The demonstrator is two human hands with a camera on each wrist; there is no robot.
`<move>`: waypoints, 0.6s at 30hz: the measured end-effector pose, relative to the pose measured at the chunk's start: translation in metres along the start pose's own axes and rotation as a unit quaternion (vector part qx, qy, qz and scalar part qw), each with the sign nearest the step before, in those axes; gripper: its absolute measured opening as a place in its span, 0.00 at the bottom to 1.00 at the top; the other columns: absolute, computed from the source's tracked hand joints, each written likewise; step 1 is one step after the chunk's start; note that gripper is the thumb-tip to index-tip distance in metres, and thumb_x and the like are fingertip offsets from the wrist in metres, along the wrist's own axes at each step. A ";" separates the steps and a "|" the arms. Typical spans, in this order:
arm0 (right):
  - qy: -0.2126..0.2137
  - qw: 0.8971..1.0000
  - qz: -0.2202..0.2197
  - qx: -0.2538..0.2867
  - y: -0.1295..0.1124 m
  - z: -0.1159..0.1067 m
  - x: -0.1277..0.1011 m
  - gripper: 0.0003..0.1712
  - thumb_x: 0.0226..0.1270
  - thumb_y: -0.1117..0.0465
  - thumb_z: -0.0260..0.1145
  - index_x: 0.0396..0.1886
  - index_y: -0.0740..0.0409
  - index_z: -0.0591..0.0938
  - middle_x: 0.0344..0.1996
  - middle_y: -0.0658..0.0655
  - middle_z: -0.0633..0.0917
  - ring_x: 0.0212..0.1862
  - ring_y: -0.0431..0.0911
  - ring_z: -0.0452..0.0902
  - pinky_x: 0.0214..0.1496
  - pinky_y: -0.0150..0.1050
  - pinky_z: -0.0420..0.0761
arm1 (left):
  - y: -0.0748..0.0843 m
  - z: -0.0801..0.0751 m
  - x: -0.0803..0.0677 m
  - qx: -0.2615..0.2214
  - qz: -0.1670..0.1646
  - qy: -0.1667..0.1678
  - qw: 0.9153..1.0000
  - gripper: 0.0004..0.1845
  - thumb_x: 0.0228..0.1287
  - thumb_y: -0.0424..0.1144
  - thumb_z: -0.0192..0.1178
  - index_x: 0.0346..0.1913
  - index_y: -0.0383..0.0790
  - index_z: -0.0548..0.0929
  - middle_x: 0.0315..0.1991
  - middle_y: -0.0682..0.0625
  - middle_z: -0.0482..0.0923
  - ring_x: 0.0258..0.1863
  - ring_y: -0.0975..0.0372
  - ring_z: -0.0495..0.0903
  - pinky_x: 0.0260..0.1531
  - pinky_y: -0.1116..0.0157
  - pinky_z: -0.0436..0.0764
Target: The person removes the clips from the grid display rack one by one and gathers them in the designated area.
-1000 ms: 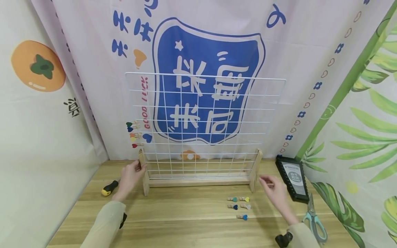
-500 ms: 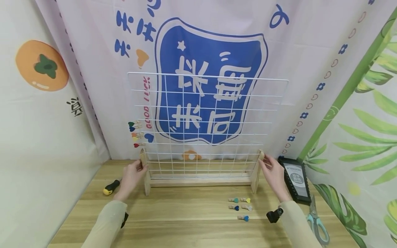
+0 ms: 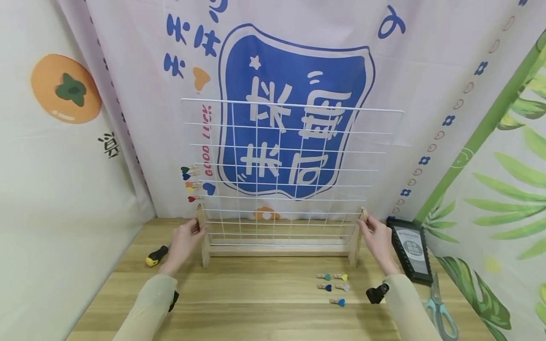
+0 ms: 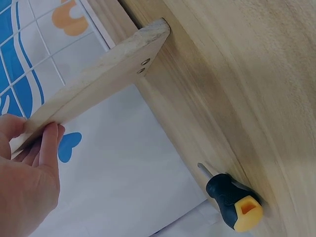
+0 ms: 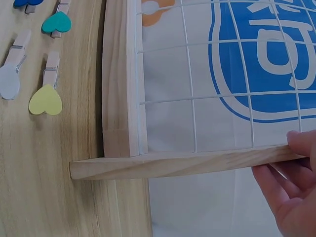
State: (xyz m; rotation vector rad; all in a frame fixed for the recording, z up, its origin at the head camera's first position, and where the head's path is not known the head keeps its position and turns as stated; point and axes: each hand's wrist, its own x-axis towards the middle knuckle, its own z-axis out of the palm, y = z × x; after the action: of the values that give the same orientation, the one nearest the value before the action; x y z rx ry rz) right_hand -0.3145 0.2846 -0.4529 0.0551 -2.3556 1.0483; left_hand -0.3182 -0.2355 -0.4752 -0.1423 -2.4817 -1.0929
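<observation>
both hands are gripping the wooden side posts of a standing wire grid rack.

the left hand (image 3: 184,239) is pinching the left post (image 3: 201,222) and the right hand (image 3: 377,237) is curling round the right post (image 3: 359,227); the rack (image 3: 290,161) is standing upright on the counter (image 3: 264,308), with heart clips (image 3: 332,286) lying just in front and a screwdriver (image 3: 157,255) lying near the left hand.

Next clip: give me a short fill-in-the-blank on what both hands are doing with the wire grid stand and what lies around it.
1. The left hand and the right hand each grip a wooden ____ of the white wire grid stand.
2. Loose heart-tipped wooden clothespins on the wooden table number ____.
3. The black-and-yellow screwdriver lies nearest the ____ hand.
4. The teal-handled ____ lie at the table's right edge.

Missing words: side post; five; left; scissors
</observation>
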 end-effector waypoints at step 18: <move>0.052 0.998 -0.031 0.014 -0.001 0.007 -0.007 0.17 0.68 0.67 0.65 0.53 0.72 0.82 0.44 0.74 0.86 0.45 0.68 0.85 0.37 0.03 0.63 | 0.013 -0.069 0.017 -0.114 -0.050 -0.073 0.989 0.39 0.71 0.51 0.59 0.76 0.36 0.58 0.72 0.36 0.66 0.69 0.43 0.70 0.66 0.53 0.73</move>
State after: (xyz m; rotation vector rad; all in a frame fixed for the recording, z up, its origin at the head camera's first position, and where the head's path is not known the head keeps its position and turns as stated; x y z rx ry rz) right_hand -0.3115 0.2777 -0.4601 0.0815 -2.2324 1.0289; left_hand -0.3069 -0.2775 -0.4177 -0.1728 -2.5059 -1.4573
